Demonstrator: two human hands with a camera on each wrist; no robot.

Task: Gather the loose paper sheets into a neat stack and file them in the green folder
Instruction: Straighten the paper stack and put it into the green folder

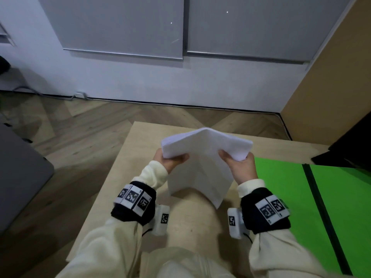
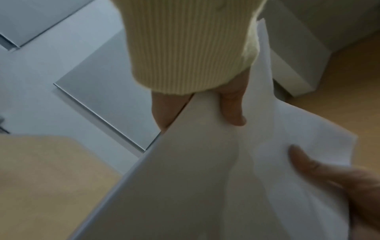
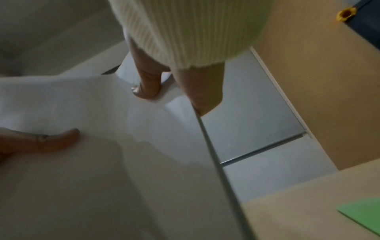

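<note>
I hold a stack of white paper sheets (image 1: 200,157) up over the light wooden table (image 1: 140,141), bowed into an arch with its lower corner hanging toward me. My left hand (image 1: 172,160) grips its left edge and my right hand (image 1: 236,165) grips its right edge, thumbs on the near face. The left wrist view shows the sheets (image 2: 205,178) with my left thumb (image 2: 308,164) on them. The right wrist view shows the sheets (image 3: 102,162) under my right thumb (image 3: 61,139). The green folder (image 1: 281,187) lies open and flat on the table to the right, its corner (image 3: 362,216) beside the stack.
A black spine strip (image 1: 321,207) runs down the folder. A dark object (image 1: 345,149) sits at the table's far right edge. A tan panel (image 1: 331,77) stands on the right, and a grey surface (image 1: 20,173) lies to the left over the wood floor.
</note>
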